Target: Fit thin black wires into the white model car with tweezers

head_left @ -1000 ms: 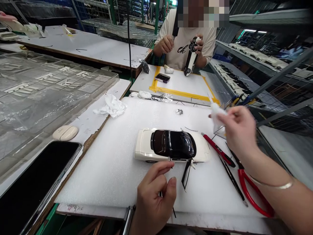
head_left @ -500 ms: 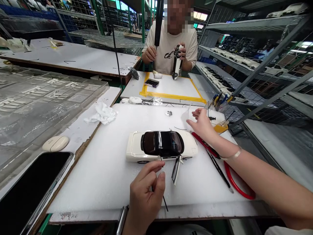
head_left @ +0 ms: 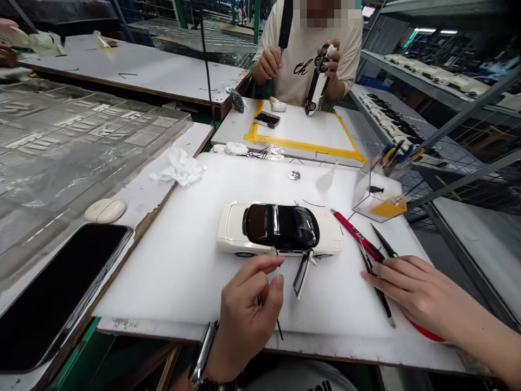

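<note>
A cream-white model car (head_left: 325,239) with a black roof stands on the white foam mat, its near door (head_left: 302,276) swung out. My left hand (head_left: 252,298) is closed beside the car, with a thin black strip (head_left: 280,330) running through its curled fingers; part of the strip is hidden by the hand. On the right, my right hand (head_left: 411,288) lies with outstretched fingers over several tools. Near its fingertips are a red slim-handled tool (head_left: 356,232), a dark pointed tool (head_left: 382,240) and a black pen-like tool (head_left: 380,301). A red handle (head_left: 427,332) shows below the palm.
A clear holder (head_left: 366,201) with tools stands at the back right. A crumpled white cloth (head_left: 179,167), a cream case (head_left: 105,210) and a phone (head_left: 65,293) lie left. Opposite, a co-worker holds another model car (head_left: 317,87). Clear trays (head_left: 81,136) sit far left.
My right hand has come back from the translucent piece near the holder down to the tools. My left hand keeps its hold by the car. The view has shifted slightly.
</note>
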Demonstrator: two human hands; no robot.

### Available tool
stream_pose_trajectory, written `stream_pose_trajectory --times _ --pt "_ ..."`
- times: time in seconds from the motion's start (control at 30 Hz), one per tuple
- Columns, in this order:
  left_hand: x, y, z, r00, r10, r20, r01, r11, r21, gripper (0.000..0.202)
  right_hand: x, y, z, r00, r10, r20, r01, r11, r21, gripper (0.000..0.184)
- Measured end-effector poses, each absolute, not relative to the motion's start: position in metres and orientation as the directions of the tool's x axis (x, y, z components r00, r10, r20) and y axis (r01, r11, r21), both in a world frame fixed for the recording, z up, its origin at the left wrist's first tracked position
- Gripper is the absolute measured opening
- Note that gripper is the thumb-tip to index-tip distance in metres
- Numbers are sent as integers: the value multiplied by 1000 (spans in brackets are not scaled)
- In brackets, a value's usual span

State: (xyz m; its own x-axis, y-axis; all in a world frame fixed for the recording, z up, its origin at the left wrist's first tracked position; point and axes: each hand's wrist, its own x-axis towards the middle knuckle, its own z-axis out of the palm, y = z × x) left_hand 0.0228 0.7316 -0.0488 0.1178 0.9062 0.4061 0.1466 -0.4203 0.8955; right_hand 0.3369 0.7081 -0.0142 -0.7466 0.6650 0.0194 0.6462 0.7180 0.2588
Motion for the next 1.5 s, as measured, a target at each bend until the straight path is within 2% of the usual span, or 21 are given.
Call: stream_pose_trajectory --times 0.1,0.2,0.27,0.33,0.37,0.43,0.53,0.8,1.0,1.1,1.2,1.33,1.5 --pt "23 731 -48 101 911 400 134 -411 902 30 334 716 -3 -797 603 37 598 777 199 28" --pt "24 730 -47 116 913 392 132 -405 905 30 321 720 17 -748 635 191 653 756 41 17" --pt "24 730 -47 132 909 395 127 -411 903 31 302 724 30 -588 727 354 726 667 -165 11" --pt "23 730 -47 141 905 401 125 -418 900 32 278 731 38 -343 822 454 713 543 -444 12" --pt "23 730 -47 144 905 401 125 -419 899 32 266 736 39 -225 862 454 665 476 -575 13" --pt "23 729 -47 149 904 401 129 -419 899 32 245 747 37 -129 934 335 541 349 -765 14" --pt "22 727 -46 148 907 395 129 -414 901 32 226 763 25 -164 981 100 432 163 -887 19" --pt "23 729 -44 140 903 405 124 -422 898 32 217 769 10 -182 981 -71 280 -18 -960 20" --pt "24 728 -42 137 901 411 164 -430 888 30 220 767 10 -214 974 -68 223 -19 -975 19" --pt "22 731 -36 62 882 467 305 -462 833 20 226 771 10 -245 969 -37 250 27 -968 19" --pt "19 744 -28 68 839 540 543 -485 686 4 231 778 12 -314 950 2 345 116 -932 19" --pt "17 769 -22 240 844 479 722 -485 494 25 235 790 16 -471 878 77 439 310 -843 15" --pt "20 780 -27 268 845 463 752 -483 448 26 236 797 15 -632 763 135 432 491 -757 11"
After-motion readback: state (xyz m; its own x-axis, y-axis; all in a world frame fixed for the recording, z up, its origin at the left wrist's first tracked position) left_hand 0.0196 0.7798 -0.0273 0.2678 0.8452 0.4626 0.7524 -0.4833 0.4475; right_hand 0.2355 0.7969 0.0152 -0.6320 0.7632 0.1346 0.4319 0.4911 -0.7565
